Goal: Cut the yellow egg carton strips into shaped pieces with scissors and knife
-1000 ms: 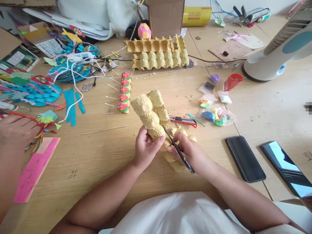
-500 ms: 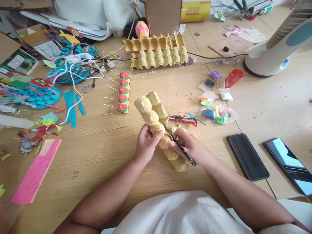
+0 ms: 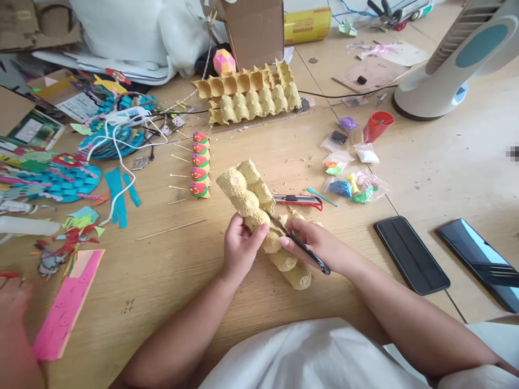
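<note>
My left hand (image 3: 240,247) is closed around a strip of yellow egg carton (image 3: 247,194) that lies on the wooden table (image 3: 162,270) in front of me. My right hand (image 3: 314,244) grips a black-handled cutting tool (image 3: 298,243) whose blade meets the carton between two bumps. The lower end of the carton strip (image 3: 298,273) rests on the table under my right wrist.
A red utility knife (image 3: 298,200) lies just behind the carton. A row of painted carton cups (image 3: 199,165), egg trays (image 3: 251,94), clay bags (image 3: 348,183), a red cup (image 3: 377,125), two phones (image 3: 411,255), a fan (image 3: 441,75) and paper crafts (image 3: 52,173) surround it. Another person's hand (image 3: 14,319) shows at bottom left.
The view has shifted a little, so everything sits lower in the frame. My hands keep their grip on carton and tool. The other person's hand left the paper scraps and is now at bottom left.
</note>
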{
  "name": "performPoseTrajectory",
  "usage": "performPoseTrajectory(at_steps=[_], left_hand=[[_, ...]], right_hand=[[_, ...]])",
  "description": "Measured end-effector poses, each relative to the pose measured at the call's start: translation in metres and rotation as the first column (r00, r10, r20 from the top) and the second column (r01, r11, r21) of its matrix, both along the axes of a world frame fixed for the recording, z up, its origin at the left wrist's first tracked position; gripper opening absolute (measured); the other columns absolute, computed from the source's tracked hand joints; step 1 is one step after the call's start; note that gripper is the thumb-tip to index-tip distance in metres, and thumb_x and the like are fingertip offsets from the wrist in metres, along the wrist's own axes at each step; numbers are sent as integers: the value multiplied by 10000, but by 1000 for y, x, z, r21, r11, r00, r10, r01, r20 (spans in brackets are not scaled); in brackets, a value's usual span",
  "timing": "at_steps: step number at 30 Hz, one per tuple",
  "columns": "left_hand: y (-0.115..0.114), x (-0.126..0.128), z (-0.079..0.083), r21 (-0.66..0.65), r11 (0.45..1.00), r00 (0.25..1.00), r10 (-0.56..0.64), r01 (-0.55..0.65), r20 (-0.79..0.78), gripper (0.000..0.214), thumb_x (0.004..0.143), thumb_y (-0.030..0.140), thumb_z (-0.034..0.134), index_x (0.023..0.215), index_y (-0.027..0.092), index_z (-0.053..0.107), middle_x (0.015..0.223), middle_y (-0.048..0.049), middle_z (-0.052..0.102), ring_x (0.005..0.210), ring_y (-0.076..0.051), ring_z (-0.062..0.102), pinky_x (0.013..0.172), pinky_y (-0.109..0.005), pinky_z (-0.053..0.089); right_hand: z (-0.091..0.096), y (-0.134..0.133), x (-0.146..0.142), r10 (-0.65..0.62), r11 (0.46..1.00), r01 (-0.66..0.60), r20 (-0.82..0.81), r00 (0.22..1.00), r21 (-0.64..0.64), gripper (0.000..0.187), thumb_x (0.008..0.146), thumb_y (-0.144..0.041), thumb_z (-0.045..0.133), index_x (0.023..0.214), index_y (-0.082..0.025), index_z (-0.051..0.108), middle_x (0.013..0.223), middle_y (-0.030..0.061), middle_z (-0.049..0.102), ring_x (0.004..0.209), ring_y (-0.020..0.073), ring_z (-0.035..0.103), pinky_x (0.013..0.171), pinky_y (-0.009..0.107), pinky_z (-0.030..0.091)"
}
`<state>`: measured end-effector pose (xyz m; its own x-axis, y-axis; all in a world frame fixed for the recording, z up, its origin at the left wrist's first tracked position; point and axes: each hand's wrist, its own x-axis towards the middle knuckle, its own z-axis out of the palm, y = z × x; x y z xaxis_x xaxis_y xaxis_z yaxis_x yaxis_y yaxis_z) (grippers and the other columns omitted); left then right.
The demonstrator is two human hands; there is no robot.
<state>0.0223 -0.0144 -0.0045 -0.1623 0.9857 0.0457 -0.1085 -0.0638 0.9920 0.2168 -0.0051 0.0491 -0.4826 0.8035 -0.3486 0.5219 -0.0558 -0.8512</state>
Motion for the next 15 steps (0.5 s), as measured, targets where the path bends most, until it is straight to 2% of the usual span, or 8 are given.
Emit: performPoseTrajectory(at_steps=[8, 15], left_hand=[[-3, -2, 1, 31, 1000, 1000, -6, 7, -21, 372, 778, 373, 806, 1063, 198, 645, 972, -37, 690, 875, -157, 644, 801, -248, 529], [-3, -1, 0, 40, 999, 1000, 9, -8, -14, 401, 759, 372, 818, 1081, 196, 655, 1005, -50, 700, 923, -178, 654, 838, -268, 535]], right_hand=[[10, 0, 2, -1, 1000, 0, 41, 999, 24, 419, 882, -643, 573, 866, -227, 528, 707, -38, 524, 637, 123, 475, 575, 248, 345], [14, -4, 5, 48, 998, -50, 90, 995, 25, 420, 926, -653, 473, 904, -236, 527, 741, -17, 553, 664, 145, 498, 580, 259, 340]])
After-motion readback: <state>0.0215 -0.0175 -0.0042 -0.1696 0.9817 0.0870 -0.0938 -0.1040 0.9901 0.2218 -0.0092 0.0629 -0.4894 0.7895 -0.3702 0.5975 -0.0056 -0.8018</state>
